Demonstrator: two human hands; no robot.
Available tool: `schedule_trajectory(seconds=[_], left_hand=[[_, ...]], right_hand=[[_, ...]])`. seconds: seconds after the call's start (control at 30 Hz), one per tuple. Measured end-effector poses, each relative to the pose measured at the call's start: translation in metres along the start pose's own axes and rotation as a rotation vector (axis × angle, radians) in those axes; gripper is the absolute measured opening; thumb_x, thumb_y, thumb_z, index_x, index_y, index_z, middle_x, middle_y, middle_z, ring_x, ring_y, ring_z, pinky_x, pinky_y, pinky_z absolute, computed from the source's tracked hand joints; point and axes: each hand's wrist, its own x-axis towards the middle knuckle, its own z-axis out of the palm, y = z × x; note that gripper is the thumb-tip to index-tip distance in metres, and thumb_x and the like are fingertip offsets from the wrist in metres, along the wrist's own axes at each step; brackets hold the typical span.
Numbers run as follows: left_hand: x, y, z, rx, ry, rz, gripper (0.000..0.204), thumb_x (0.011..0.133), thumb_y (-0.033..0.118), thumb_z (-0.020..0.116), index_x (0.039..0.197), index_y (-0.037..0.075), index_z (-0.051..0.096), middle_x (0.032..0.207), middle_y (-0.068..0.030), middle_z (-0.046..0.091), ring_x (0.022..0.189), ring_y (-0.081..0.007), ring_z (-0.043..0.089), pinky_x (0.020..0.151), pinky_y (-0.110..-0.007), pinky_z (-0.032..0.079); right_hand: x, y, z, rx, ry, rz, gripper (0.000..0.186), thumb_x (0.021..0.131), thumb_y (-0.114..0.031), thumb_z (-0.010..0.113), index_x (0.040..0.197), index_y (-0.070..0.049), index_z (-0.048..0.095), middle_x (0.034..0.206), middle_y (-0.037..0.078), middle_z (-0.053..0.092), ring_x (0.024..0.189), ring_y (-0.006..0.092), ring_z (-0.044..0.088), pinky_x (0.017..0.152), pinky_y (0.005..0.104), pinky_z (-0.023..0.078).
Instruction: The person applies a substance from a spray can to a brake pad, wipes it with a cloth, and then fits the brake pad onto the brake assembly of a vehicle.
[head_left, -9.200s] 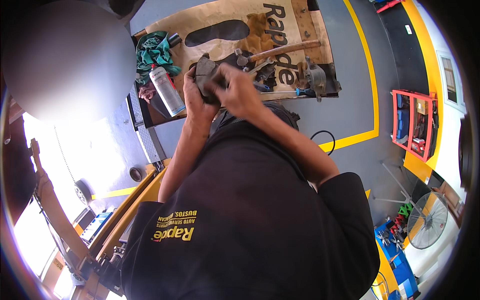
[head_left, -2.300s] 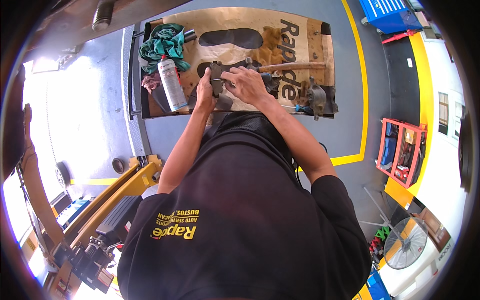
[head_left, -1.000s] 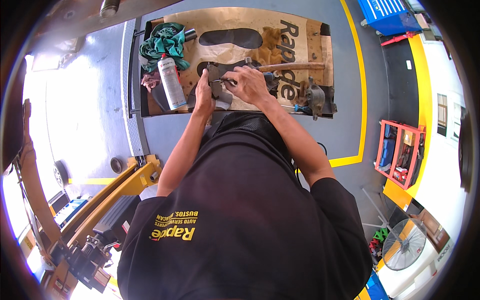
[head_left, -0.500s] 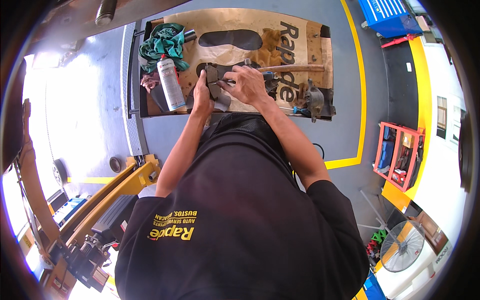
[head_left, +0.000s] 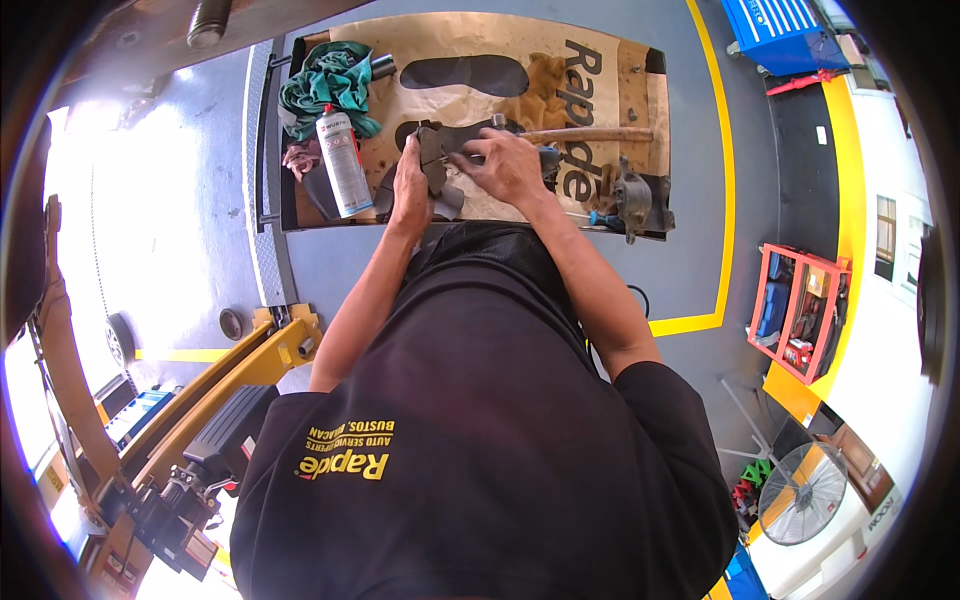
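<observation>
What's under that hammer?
Under the hammer you can see brown paper with black printing, and a brown board near its right end. The right hand blocks part of its left end, and whatever the hammer itself covers can't be seen.

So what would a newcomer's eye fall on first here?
Probably the black shirt with yellow lettering, filling the lower middle. Above it, a green cloth and a silver spray can sit at the left end of the paper-covered work surface; the left grip holds a dark flat pad right of the can.
</observation>
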Motion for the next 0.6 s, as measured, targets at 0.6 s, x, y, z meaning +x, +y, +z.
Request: schedule_trajectory(seconds=[0.6], left_hand=[[-0.004, 0.012, 0.015, -0.053, 0.047, -0.053, 0.045, 0.117, 0.043, 0.038, 0.133, 0.007, 0.061, 0.115, -0.0078, 0.071, 0.097, -0.0181, 0.070, 0.084, -0.034, 0.059]], right_hand=[[-0.001, -0.013, -0.009, 0.080, 0.034, -0.029, 0.041, 0.091, -0.056, 0.072, 0.100, -0.017, 0.084, 0.089, 0.010, 0.072, 0.094, 0.0315, 0.072, 0.081, 0.0465, 0.054]])
